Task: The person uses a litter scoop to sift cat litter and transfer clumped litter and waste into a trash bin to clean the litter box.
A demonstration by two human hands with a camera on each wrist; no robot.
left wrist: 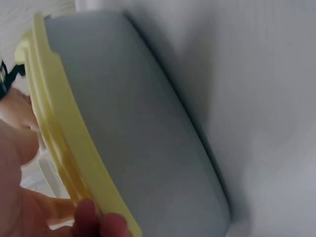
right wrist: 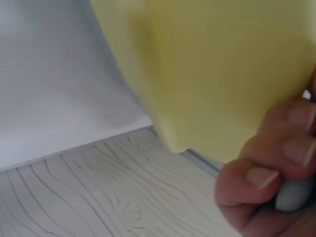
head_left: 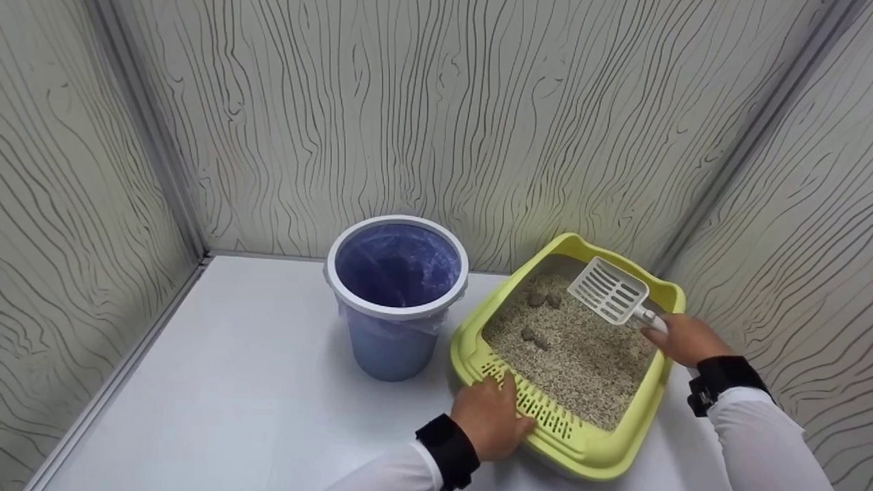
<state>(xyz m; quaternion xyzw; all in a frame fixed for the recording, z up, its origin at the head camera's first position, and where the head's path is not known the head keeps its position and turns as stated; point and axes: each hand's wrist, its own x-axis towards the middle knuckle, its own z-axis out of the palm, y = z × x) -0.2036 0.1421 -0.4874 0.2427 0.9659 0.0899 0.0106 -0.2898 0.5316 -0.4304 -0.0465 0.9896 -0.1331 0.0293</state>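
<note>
A litter scoop point(head_left: 609, 290) with a slotted white head is held by its handle in my right hand point(head_left: 689, 339). The scoop's head is over the far right part of a yellow-rimmed litter box point(head_left: 470, 341) filled with grainy litter point(head_left: 586, 368). In the right wrist view, curled fingers point(right wrist: 296, 148) wrap the handle's grey end point(right wrist: 295, 193). My left hand point(head_left: 487, 417) grips the box's near left rim beside the perforated strip; in the left wrist view, its fingertips point(left wrist: 114, 225) bend over the yellow edge. Several dark clumps point(head_left: 537, 299) lie on the litter.
Left of the litter box stands a blue trash bin point(head_left: 395, 354) with a white ring and a clear plastic liner. Both stand on a white table point(head_left: 225, 382). Wood-grain patterned walls point(head_left: 382, 116) rise behind and on both sides.
</note>
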